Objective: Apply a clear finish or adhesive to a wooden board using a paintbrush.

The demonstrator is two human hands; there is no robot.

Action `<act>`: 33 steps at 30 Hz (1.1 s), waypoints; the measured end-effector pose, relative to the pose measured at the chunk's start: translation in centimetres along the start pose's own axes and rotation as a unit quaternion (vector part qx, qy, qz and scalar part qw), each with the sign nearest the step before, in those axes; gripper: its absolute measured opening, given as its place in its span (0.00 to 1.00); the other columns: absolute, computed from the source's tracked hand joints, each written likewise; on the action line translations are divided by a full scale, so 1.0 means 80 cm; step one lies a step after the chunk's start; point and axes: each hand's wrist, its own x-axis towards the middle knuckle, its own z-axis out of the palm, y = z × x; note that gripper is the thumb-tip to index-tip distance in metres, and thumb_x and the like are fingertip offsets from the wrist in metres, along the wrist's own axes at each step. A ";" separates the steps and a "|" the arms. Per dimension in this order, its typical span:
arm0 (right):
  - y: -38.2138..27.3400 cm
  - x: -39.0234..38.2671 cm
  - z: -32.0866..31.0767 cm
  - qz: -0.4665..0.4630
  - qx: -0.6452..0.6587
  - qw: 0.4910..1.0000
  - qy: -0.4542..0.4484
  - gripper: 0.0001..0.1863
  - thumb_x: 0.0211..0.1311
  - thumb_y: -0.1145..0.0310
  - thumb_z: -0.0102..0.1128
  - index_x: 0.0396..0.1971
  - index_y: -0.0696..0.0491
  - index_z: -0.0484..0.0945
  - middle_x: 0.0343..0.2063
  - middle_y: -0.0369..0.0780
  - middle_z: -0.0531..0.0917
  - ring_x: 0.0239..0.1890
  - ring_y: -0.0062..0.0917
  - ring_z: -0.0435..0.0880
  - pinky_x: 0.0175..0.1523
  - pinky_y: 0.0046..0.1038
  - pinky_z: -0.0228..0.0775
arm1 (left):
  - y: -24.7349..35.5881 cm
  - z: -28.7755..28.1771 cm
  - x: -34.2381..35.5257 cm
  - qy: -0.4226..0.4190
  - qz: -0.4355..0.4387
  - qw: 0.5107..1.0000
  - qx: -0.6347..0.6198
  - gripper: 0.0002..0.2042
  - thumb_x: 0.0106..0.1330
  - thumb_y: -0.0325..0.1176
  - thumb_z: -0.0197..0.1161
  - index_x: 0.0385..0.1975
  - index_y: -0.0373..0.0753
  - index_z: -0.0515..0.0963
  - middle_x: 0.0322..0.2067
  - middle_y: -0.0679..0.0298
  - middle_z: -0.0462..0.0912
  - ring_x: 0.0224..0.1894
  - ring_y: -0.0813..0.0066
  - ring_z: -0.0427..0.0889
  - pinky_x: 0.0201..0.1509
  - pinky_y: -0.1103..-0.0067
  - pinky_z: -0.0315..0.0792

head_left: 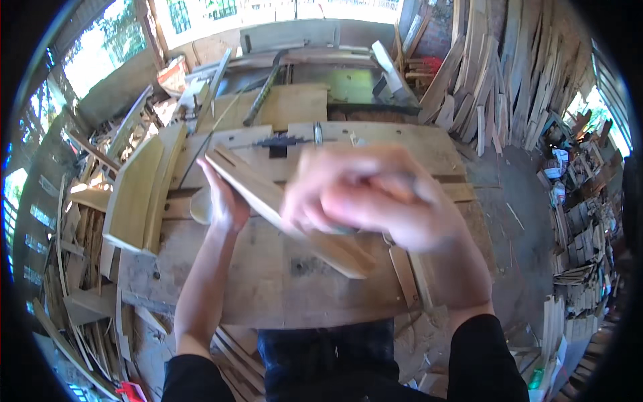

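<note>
A pale wooden bar (268, 201) with a slot cut near its far end slants across the worktable, from upper left to lower right. My left hand (228, 201) grips its far left part, the palm against its side and the fingers partly hidden behind it. Over the bar's middle is my right hand (375, 197), close to the camera and blurred. Its fingers are curled closed, and whatever they hold is hidden. Beyond the bar, a dark toothed saw blade (281, 142) pokes up through the tabletop. A round pale piece (200, 206) shows beside my left wrist.
The wooden worktable (201, 275) spreads in front of me. Stacked thick boards (144, 191) stand on its left side. Narrow strips (410, 278) lie near its right front edge. Behind it, a long dark tool (262, 94) rests on a board. Planks (502, 74) lean at the back right.
</note>
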 end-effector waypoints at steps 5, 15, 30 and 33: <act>0.026 -0.012 -0.034 0.209 -0.453 0.866 0.018 0.34 0.79 0.46 0.43 0.12 0.50 0.73 0.09 0.33 0.69 0.10 0.20 0.61 0.22 0.26 0.58 | 0.008 0.013 -0.007 0.012 0.004 1.000 0.003 0.39 0.66 0.77 0.41 0.52 0.45 0.74 0.43 0.64 0.79 0.47 0.67 0.78 0.56 0.69 0.73; 0.029 -0.012 -0.016 0.202 -0.205 0.956 0.060 0.25 0.75 0.53 0.57 0.19 0.53 0.82 0.08 0.30 0.73 0.09 0.14 0.65 0.18 0.23 0.53 | 0.006 0.008 -0.009 0.028 0.013 0.999 0.009 0.39 0.66 0.77 0.40 0.52 0.43 0.73 0.42 0.63 0.78 0.47 0.67 0.77 0.57 0.69 0.72; 0.006 -0.010 -0.033 0.254 -0.470 0.845 0.020 0.21 0.70 0.54 0.63 0.24 0.56 0.86 0.12 0.35 0.77 0.14 0.20 0.70 0.25 0.26 0.61 | -0.003 0.004 -0.004 0.088 0.018 0.996 0.004 0.40 0.64 0.79 0.41 0.48 0.44 0.75 0.40 0.62 0.79 0.45 0.66 0.77 0.54 0.68 0.73; 0.009 -0.018 -0.031 0.273 -0.276 0.921 -0.020 0.20 0.70 0.54 0.63 0.24 0.54 0.86 0.10 0.34 0.76 0.14 0.21 0.70 0.24 0.25 0.60 | 0.002 -0.001 0.000 0.109 0.035 0.993 0.002 0.40 0.64 0.79 0.40 0.47 0.44 0.75 0.40 0.62 0.79 0.44 0.65 0.77 0.52 0.67 0.74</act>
